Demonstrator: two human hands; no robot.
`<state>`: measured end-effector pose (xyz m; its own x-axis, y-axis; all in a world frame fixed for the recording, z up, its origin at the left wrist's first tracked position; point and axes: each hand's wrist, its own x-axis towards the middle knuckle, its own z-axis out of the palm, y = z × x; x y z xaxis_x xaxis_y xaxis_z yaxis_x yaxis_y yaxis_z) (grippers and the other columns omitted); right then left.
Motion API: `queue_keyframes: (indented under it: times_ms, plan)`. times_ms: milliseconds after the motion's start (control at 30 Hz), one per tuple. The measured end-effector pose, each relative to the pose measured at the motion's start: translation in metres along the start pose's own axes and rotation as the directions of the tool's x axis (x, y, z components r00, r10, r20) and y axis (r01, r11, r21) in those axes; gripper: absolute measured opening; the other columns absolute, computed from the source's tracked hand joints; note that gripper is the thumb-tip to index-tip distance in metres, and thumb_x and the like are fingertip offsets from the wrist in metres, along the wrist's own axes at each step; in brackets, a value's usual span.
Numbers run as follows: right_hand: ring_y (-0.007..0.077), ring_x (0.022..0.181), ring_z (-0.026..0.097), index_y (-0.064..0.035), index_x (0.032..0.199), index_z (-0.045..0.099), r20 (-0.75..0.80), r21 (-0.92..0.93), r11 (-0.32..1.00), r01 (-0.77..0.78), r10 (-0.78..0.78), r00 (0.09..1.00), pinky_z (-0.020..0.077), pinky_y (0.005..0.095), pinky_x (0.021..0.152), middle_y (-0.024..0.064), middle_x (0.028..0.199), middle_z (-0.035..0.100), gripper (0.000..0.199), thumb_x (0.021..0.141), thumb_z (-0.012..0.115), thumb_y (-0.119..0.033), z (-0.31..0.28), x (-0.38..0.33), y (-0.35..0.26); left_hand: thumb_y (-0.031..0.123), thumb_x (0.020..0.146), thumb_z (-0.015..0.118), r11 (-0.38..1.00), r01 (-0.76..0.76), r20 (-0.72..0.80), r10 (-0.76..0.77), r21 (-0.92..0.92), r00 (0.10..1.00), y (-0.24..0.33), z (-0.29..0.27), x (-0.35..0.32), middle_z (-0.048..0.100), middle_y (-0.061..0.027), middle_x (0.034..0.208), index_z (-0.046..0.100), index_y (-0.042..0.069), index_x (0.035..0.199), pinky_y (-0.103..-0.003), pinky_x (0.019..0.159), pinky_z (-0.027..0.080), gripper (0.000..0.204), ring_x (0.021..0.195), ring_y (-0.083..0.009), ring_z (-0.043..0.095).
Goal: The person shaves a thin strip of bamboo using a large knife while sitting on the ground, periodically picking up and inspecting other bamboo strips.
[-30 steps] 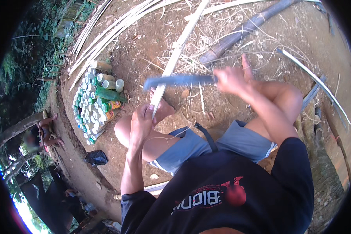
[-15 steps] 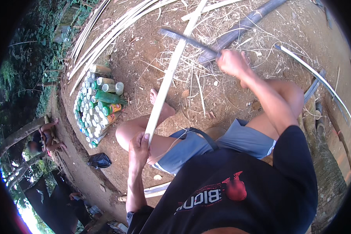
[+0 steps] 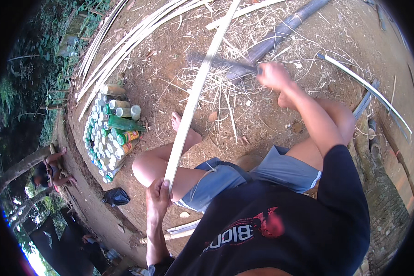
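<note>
My left hand (image 3: 157, 198) grips the near end of a long pale bamboo strip (image 3: 197, 90) that runs up and away over my bare left knee and foot. Off to the right, my right hand (image 3: 273, 75) is closed on the handle of a long dark blade (image 3: 218, 60), blurred with motion, which points left toward the strip just above the dirt ground.
Several bottles and cans (image 3: 109, 129) lie in a row on the left. More split bamboo strips (image 3: 124, 46) fan out at the upper left, a thick dark bamboo pole (image 3: 280, 32) lies ahead. Another person (image 3: 50, 170) crouches at far left. A black bag (image 3: 116, 196) sits nearby.
My right hand swung the blade from beside the strip outward to the right and up. My left hand slid down the strip toward my lap.
</note>
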<state>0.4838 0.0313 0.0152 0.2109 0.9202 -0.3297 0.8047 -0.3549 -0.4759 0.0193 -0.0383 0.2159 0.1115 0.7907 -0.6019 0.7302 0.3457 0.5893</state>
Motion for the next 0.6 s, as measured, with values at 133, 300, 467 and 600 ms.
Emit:
queue_keyframes:
  times_ms: [133, 300, 467, 600]
  plan:
    - [0.0180, 0.049, 0.060, -0.0009, 0.097, 0.069, -0.186, 0.123, 0.990, -0.068, 0.091, 0.978, 0.0485, 0.0353, 0.047, 0.0064, 0.063, 0.065, 0.027, 0.090, 0.058, -0.024, 0.008, 0.051, 0.034, 0.026, 0.100, 0.049, 0.997, 0.067, 0.001, -0.067, -0.033, 0.998, -0.008, -0.012, -0.022, 0.050, -0.0003, 0.057, 0.059, 0.002, 0.084, -0.023, 0.041, 0.036, 0.030, 0.044, -0.0059, 0.044]
    - [0.0289, 0.075, 0.070, -0.0070, 0.112, 0.067, -0.084, 0.040, 0.977, 0.211, -0.207, 0.975, 0.0545, 0.0426, 0.067, 0.0145, 0.080, 0.071, 0.035, 0.086, 0.059, -0.028, -0.013, 0.053, 0.023, 0.027, 0.099, 0.052, 0.998, 0.053, -0.039, -0.055, -0.045, 0.998, -0.013, -0.028, -0.034, 0.052, -0.0005, 0.058, 0.062, 0.000, 0.089, -0.023, 0.041, 0.037, 0.030, 0.044, -0.0057, 0.046]
    - [0.0305, 0.082, 0.070, -0.0030, 0.097, 0.070, -0.090, 0.129, 0.957, -0.260, 0.272, 0.958, 0.0537, 0.0428, 0.073, 0.0193, 0.080, 0.069, 0.031, 0.088, 0.055, -0.029, -0.040, 0.088, 0.024, 0.031, 0.097, 0.057, 0.995, 0.083, -0.029, -0.085, -0.061, 0.996, -0.009, -0.009, -0.024, 0.052, -0.0004, 0.060, 0.061, 0.000, 0.088, -0.023, 0.044, 0.038, 0.032, 0.049, -0.0059, 0.047]
    - [0.0232, 0.066, 0.069, -0.0060, 0.093, 0.068, -0.049, 0.165, 0.986, -0.026, 0.035, 0.998, 0.0519, 0.0443, 0.060, 0.0109, 0.065, 0.065, 0.020, 0.088, 0.056, -0.020, -0.028, -0.012, -0.045, 0.024, 0.095, 0.059, 0.997, -0.069, -0.015, 0.069, -0.037, 0.998, -0.005, 0.003, 0.003, 0.058, -0.0034, 0.067, 0.063, -0.004, 0.096, -0.028, 0.053, 0.043, 0.028, 0.058, -0.0098, 0.053]
